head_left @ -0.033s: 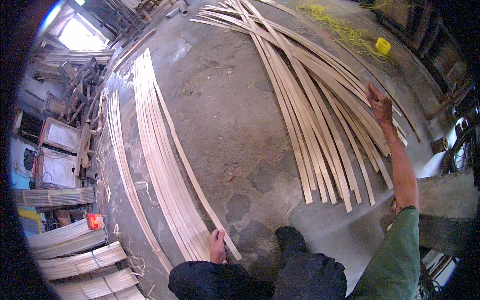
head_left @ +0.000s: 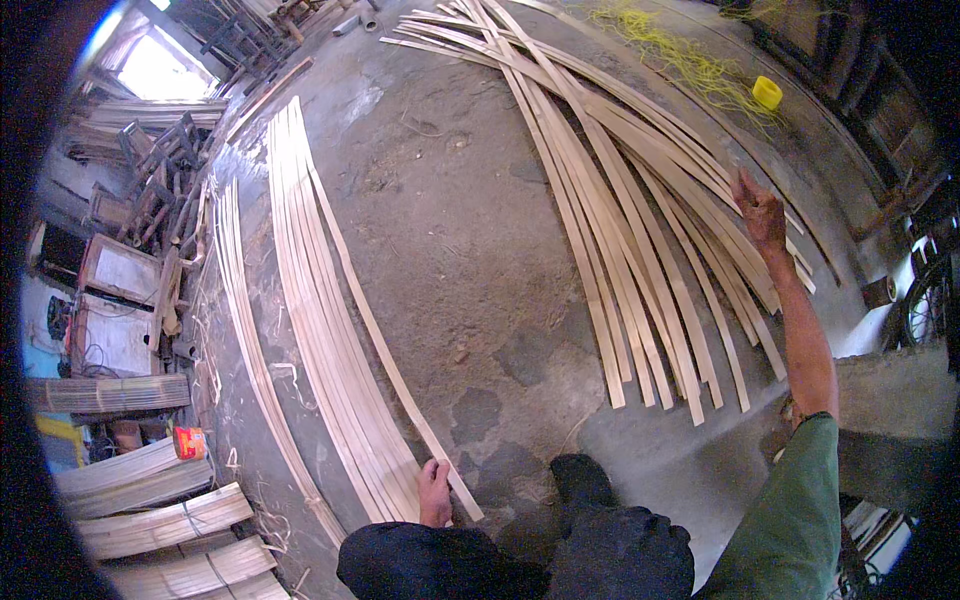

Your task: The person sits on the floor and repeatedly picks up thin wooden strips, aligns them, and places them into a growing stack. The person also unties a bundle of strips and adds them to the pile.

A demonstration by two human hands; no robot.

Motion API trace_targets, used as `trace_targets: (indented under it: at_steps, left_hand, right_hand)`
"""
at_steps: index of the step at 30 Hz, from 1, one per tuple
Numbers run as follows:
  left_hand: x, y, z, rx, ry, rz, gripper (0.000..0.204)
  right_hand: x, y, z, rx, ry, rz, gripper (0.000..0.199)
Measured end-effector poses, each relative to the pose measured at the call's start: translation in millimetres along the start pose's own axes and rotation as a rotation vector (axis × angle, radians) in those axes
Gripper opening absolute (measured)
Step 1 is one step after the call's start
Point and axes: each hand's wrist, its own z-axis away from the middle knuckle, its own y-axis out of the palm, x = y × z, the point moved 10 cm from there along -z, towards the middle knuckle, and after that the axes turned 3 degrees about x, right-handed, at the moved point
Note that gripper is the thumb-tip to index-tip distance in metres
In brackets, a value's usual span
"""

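My right hand reaches out at the right, at the outer edge of a loose, crossed pile of long pale wooden strips. Its fingers are drawn together; what they hold, if anything, is too small to make out. A flatter row of similar strips lies to the left of the floor's middle, with one separate strip along its right side. What looks like my bare foot rests at the near end of that row, between it and the separate strip. My left hand does not show.
A narrow bunch of strips lies farther left. Tied bundles stand at the lower left, near a red container. Wooden frames line the left wall. Tangled yellow twine and a yellow roll lie at the far right.
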Motion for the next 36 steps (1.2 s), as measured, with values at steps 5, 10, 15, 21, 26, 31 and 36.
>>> trace_targets:
  at_steps: [5,10,15,21,26,31,36]
  left_hand:
    - [-3,6,7,-0.036,-0.03,0.08,0.022]
    - [23,-4,-4,-0.021,0.006,0.013,0.021]
    - [7,4,-7,-0.002,0.098,-0.109,0.017]
    - [2,-14,-4,-0.119,0.132,-0.329,0.026]
    - [73,-46,-23,-0.188,0.042,-0.514,0.049]
    - [-62,6,41,-0.136,0.149,-0.098,0.032]
    - [-7,-3,21,-0.03,0.03,-0.021,0.025]
  right_hand:
    - [-36,14,4,0.152,0.014,0.205,0.054]
    - [-54,5,-10,0.036,-0.104,0.266,0.042]
    - [-73,4,-30,0.091,-0.136,0.546,0.044]
    - [-70,0,-38,0.233,0.014,0.526,0.049]
    - [-96,25,-52,0.182,0.0,0.522,0.048]
    - [-156,27,-49,-0.081,-0.14,0.873,0.046]
    - [-106,144,-7,0.198,-0.037,0.623,0.039]
